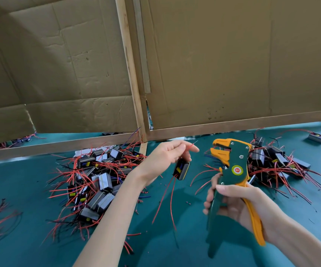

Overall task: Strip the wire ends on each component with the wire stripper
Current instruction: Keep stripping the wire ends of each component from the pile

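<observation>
Left hand (167, 157) pinches the red wire (191, 146) of a dangling component (181, 168) near the stripper (232, 164) gripped by the right hand (238, 205), jaws apart; the piles (98, 180) suggest much remains.

The wire stripper (234, 160), right of centre, has a dark green body and one green handle, with orange-yellow jaws and an orange-yellow second handle. Its round badge (237, 170) is red, ringed in yellow-green. The component (181, 169) at mid-frame is black with yellow and blue spots and trails red wires. The left pile (98, 182) and right pile (275, 160) mix black and grey blocks with red, black and a few blue wires. The table cover (21, 180) is plain teal. The cardboard (213, 64) above is brown, and its wooden frame (130, 64) is pale.
</observation>
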`<action>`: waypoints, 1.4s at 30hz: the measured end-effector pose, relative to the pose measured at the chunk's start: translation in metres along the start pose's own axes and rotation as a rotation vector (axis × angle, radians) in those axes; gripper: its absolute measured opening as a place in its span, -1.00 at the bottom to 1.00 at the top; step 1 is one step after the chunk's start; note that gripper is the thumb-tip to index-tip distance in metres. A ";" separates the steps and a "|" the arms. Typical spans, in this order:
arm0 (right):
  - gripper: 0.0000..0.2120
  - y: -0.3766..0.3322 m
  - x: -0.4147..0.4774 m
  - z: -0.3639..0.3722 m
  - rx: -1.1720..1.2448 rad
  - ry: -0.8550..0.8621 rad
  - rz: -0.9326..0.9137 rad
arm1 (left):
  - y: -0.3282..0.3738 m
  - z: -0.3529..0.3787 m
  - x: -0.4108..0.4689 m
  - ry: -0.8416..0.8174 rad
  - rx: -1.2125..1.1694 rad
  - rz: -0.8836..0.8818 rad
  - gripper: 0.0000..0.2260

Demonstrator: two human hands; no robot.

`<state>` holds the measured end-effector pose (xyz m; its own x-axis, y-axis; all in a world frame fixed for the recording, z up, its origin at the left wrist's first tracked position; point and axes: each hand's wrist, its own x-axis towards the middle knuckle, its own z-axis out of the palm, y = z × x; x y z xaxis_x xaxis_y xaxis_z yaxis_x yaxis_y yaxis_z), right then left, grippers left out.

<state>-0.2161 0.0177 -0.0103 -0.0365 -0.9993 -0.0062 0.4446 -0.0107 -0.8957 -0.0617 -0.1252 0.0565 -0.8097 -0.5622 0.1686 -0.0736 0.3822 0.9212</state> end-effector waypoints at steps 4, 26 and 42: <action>-0.75 -0.007 0.002 0.000 -0.018 0.086 0.003 | -0.003 -0.001 0.002 0.073 -0.019 0.084 -0.68; -0.77 -0.009 -0.005 0.006 -0.122 -0.044 0.050 | 0.012 0.005 -0.002 0.025 0.010 0.063 -0.89; -0.51 -0.003 -0.013 0.005 -0.254 0.039 0.115 | 0.016 -0.002 -0.007 -0.086 0.080 0.011 -0.90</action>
<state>-0.2125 0.0306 -0.0055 -0.0351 -0.9913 -0.1272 0.2090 0.1172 -0.9709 -0.0564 -0.1166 0.0709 -0.8573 -0.4942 0.1445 -0.1081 0.4471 0.8879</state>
